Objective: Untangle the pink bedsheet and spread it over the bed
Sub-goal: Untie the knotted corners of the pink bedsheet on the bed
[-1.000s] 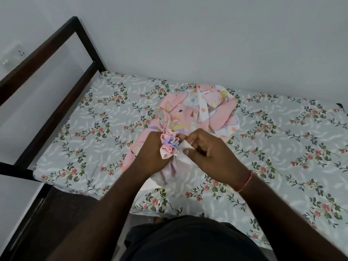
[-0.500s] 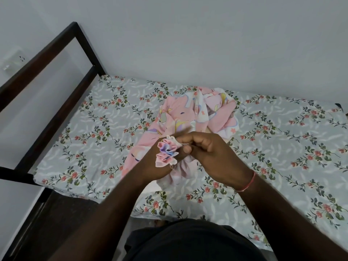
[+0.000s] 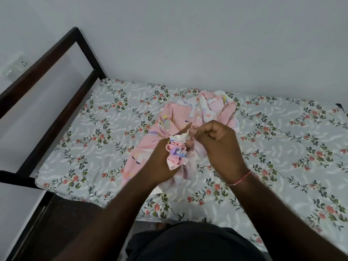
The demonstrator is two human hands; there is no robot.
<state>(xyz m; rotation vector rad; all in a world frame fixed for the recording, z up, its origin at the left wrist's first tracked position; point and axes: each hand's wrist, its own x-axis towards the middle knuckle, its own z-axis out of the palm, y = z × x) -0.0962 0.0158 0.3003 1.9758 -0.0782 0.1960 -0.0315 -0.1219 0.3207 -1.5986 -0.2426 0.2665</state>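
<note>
Head view: sheet point(image 3: 180, 117) lies bunched mid-bed point(image 3: 113, 129), with knot point(image 3: 177, 153) lifted near front edge. Left hand point(image 3: 160, 162) grips knot. Right hand point(image 3: 220, 146) pinches loose end at knot top. Step in hand: untangling (spreading not begun). Next move, likely: draw end free while left hand anchors knot.

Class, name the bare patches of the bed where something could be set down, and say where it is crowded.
Free: floral mattress between the dark wooden bed frame and the crumpled pink printed bedsheet, and right of it. Crowded: the middle, where left hand and right hand hold it.
</note>
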